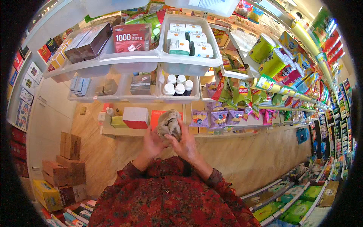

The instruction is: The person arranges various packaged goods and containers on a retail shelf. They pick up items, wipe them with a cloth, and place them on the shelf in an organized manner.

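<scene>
A bunched grey-brown cloth point(169, 124) is held up in front of my chest, before the shelf unit. My right hand point(184, 143) grips it, the thumb in front and the fingers along its right side. My left hand point(153, 143) is just below and left of the cloth, its fingers apart; whether it touches the cloth I cannot tell. Behind the cloth, a red-orange box point(156, 115) lies on the bottom shelf point(127, 132), partly hidden. A white and red box point(136, 117) stands left of it.
Above are translucent bins point(130, 58) with boxes, and a lower bin with white-capped bottles point(179, 88). Snack bags point(219, 118) and green canisters point(262, 48) fill the shelves at right. Cardboard boxes point(71, 170) are stacked on the left floor. Packaged goods point(295, 207) line low shelves at lower right.
</scene>
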Available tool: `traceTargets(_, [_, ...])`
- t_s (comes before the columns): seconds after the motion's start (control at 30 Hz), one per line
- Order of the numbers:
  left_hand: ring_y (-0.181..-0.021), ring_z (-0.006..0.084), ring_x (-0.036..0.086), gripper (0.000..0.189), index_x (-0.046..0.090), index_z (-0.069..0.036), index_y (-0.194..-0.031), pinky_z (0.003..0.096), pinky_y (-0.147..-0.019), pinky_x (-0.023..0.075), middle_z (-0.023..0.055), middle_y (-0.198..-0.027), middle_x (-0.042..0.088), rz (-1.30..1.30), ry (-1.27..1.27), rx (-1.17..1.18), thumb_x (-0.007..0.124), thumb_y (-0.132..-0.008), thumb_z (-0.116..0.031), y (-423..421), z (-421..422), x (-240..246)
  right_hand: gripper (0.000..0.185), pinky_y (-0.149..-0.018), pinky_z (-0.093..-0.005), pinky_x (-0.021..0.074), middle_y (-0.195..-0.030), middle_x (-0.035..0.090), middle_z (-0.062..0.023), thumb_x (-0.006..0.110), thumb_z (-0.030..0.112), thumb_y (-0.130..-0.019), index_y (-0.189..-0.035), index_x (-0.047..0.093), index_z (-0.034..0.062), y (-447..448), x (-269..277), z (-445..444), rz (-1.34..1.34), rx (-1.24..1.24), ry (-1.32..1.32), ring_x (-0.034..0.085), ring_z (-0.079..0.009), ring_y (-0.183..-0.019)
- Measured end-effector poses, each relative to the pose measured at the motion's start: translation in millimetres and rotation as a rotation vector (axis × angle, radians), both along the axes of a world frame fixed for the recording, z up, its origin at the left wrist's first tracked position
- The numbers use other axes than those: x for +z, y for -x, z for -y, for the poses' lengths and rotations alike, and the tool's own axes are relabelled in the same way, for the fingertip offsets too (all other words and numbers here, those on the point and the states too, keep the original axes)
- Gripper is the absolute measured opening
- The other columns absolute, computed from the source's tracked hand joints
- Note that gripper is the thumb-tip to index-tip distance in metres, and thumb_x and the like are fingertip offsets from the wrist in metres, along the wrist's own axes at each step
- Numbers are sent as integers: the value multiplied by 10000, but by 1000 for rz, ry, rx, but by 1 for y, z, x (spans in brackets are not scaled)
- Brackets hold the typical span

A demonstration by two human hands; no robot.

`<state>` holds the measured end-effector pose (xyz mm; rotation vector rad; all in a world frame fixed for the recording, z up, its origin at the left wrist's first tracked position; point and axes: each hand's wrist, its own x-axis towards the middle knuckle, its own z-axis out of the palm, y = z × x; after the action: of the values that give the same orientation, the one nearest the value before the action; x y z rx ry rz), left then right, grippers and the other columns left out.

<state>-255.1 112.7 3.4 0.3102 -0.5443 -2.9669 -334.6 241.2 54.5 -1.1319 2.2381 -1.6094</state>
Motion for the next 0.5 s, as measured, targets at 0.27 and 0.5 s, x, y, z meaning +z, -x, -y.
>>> traceTargets(0.27, [-1196,271,409,633,350,-104,-1331,454,-980,340,73,-1328,415,-194,-32,-82,401,-872,-536,-17,17,-92,484,-707,-456,458,-881,536,-118,649,166,-747,-1198,484,101,-65,2,14,-306,434,-37,571,-307,-835])
traceTargets(0.5, [-1166,251,432,568,380,-102,-1297,433,-965,356,67,-1296,439,115,40,-33,403,-884,-490,-70,18,-97,478,-763,-437,377,-978,510,-83,707,184,-683,-1134,551,163,-71,5,31,-384,428,-92,502,-291,-957])
